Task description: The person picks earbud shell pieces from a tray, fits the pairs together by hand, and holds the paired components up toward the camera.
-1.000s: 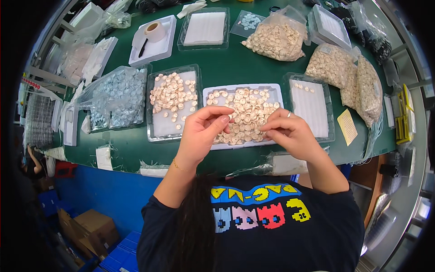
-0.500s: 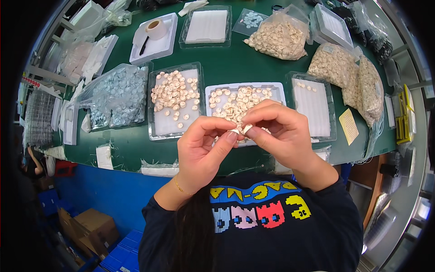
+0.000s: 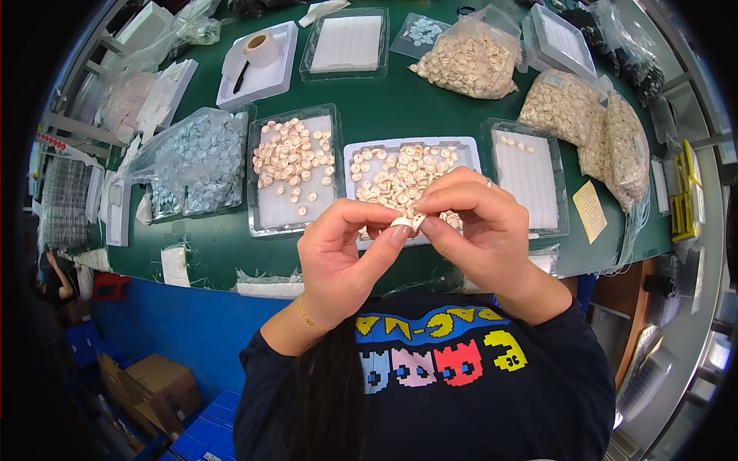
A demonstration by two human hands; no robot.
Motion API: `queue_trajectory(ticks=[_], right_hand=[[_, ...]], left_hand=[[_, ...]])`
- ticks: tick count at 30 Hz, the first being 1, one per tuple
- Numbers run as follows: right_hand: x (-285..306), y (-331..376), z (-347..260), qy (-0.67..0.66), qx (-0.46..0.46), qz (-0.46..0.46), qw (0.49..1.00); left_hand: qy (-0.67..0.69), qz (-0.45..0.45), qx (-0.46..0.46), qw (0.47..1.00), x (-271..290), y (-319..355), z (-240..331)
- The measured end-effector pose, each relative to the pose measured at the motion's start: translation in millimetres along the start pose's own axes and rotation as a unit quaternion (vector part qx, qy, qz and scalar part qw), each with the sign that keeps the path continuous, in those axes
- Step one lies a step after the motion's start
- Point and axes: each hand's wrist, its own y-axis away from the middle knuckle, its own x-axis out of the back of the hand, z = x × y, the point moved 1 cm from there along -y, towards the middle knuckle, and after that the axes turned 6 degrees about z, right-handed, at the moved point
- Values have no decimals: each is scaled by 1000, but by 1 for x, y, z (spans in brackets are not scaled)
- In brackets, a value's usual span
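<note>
My left hand (image 3: 346,250) pinches a small cream disc-shaped piece (image 3: 401,223) between thumb and forefinger. Another such cream piece (image 3: 418,221) is pinched in my right hand (image 3: 480,223), and the two pieces meet or nearly meet at the fingertips. Behind my hands, partly covered by them, a white tray (image 3: 352,190) holds a heap of the same round pieces (image 3: 403,173). To its left a clear tray (image 3: 265,223) carries more of them in a loose pile. At right, a clear tray with a ribbed white insert (image 3: 530,184) has several pieces lined along its far end.
Bags of cream pieces (image 3: 469,65) (image 3: 565,107) stand at the back right. A bag of pale blue pieces (image 3: 204,161) lies at left. Farther back are a tape roll (image 3: 261,50) on a white tray and a lined clear tray (image 3: 346,42). A yellow paper (image 3: 590,211) lies right.
The two pieces at my fingertips have come closer together, and the left one is turned a little. Both hands otherwise stay in nearly the same place above the table's near edge.
</note>
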Motion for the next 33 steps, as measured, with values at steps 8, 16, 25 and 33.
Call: queue_trajectory(ticks=[8,16,25,33], right_hand=[[-6,0,3,-10,27,87,996],[-1,4,3,-2,20,24,1000],[-3,6,13,-330,-229,38,915],[-6,6,16,-501,-325,21,802]], left_hand=[[-17,22,-13,1000,-1,1,-1],[-53,19,-100,993,1,-3,-6],[223,-88,135,961,2,-7,-7],[312,-130,170,926,0,-11,-11]])
